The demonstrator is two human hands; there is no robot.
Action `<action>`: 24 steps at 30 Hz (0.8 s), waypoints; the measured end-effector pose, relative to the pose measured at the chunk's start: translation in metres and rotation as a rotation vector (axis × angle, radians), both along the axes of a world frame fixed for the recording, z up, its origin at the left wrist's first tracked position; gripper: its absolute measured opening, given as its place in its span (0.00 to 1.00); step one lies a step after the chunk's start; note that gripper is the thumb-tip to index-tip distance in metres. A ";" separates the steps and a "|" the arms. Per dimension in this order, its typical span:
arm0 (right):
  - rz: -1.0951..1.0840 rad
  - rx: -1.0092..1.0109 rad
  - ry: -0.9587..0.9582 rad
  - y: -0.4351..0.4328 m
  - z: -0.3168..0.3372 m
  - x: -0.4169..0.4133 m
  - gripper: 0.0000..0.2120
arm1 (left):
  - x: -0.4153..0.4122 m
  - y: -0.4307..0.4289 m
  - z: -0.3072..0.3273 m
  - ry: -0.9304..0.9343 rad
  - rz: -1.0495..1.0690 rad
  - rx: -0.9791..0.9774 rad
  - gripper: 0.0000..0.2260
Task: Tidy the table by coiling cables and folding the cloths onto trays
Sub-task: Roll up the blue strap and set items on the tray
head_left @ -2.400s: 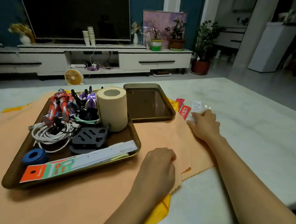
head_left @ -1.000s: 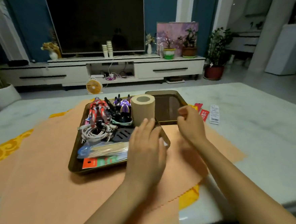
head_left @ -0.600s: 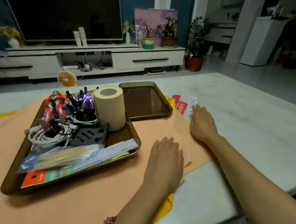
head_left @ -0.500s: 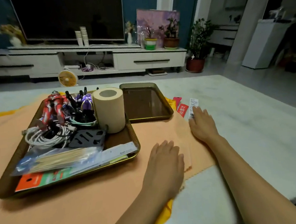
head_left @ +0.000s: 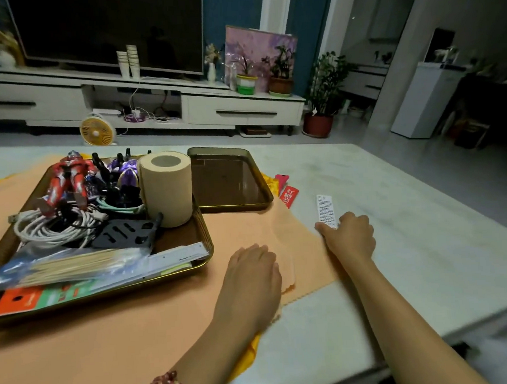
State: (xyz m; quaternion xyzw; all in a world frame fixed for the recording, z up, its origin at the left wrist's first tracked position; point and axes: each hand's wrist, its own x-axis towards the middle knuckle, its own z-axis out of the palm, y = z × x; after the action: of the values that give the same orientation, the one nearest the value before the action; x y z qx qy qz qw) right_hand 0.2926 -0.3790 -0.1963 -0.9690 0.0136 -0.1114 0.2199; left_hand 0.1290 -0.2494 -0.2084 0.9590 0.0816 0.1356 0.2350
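Right of the loaded tray (head_left: 210, 248), one of two, one orange cloth (head_left: 107, 352) is being pressed by the left hand (head_left: 250, 277), one slip (head_left: 325, 209) touched by the right hand (head_left: 350, 236); whether either grip is closed cannot be told.

Counter (head_left: 416, 264): pale, marble-patterned top with a glossy near edge; right half bare.

Lying on it:
- Orange cloth (head_left: 107, 346): large, spread flat over the left half, near-right corner doubled over, with a zigzag-cut edge on the right.
- Yellow cloth (head_left: 247, 352): beneath the orange one, showing only as a strip at its near-right edge and as slivers at the far side.
- Red packets (head_left: 289, 196): two, just off the orange cloth's far-right edge. The nearer one carries printed characters.
- Paper slip (head_left: 325, 209): white, narrow, with small print. It lies flat on bare stone, to the right of the packets.
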 end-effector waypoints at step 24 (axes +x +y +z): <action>0.950 0.437 -0.451 0.109 0.078 -0.159 0.08 | -0.082 0.012 0.024 -0.705 0.076 -0.303 0.10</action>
State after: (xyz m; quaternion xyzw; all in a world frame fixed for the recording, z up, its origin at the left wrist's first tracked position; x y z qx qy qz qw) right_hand 0.1339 -0.2704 -0.1185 -0.7528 -0.4484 -0.1990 0.4388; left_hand 0.0467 -0.2373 -0.1844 0.8043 0.0504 0.4520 0.3825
